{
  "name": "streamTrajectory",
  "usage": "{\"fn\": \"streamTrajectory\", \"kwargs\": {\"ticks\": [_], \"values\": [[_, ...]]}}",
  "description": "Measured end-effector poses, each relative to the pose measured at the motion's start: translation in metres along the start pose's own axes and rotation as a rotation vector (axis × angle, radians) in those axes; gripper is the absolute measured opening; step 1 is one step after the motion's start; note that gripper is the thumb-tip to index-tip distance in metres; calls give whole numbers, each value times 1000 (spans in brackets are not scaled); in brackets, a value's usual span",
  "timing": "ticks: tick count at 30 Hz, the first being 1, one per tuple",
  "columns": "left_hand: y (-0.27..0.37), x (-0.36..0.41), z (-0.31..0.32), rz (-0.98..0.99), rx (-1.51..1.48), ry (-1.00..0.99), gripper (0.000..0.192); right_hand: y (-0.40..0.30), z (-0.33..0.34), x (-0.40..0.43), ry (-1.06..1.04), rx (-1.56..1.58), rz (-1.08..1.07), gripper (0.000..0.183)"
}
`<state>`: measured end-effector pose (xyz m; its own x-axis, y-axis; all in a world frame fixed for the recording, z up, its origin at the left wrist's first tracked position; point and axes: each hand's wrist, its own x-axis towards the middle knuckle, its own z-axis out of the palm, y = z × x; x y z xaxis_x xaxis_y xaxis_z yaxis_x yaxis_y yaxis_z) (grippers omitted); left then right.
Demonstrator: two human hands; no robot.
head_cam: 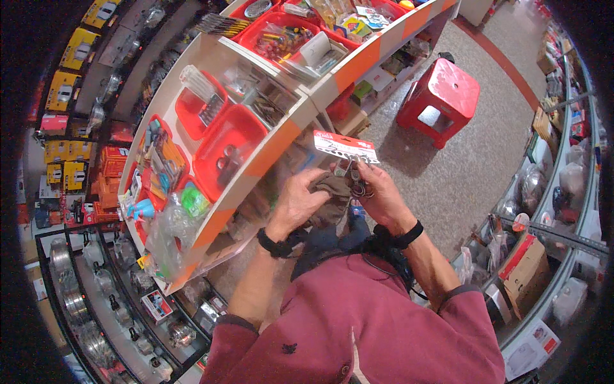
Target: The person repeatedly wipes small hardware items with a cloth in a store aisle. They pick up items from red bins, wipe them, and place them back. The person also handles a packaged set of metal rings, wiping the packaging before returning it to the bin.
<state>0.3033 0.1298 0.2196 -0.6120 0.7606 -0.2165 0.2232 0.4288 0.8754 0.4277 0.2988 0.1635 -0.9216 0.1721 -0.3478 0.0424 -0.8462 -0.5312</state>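
My left hand (300,199) grips a crumpled brown cloth (333,189) in front of my waist. Close beside it, my right hand (381,192) holds a red-and-white hanging card (346,146) by its lower edge. Small metal pieces (359,185), some ring-shaped, hang below the card at my right fingers; their exact kind is hard to tell. The card bears writing and a row of holes. Fingers and cloth hide part of the metal pieces.
A partitioned display counter (283,129) stands ahead to the left, with red plastic baskets (244,127) of small goods. A red plastic stool (448,91) is on the floor at the upper right. Stocked metal shelving (561,237) runs along the right; black racks (72,230) line the left.
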Motion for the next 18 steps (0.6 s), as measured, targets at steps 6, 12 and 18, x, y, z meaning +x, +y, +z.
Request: {"fn": "streamTrajectory", "kwargs": {"ticks": [6,12,18], "values": [[3,0,-10,60,440,136,37,-4,-6,-4,70,150,186,42],[8,-9,-16,-41,235,234,55,-11,0,-7,92,225,163,44],[37,-5,30,359,512,352,50,1,10,-1,112,201,117,40]]}}
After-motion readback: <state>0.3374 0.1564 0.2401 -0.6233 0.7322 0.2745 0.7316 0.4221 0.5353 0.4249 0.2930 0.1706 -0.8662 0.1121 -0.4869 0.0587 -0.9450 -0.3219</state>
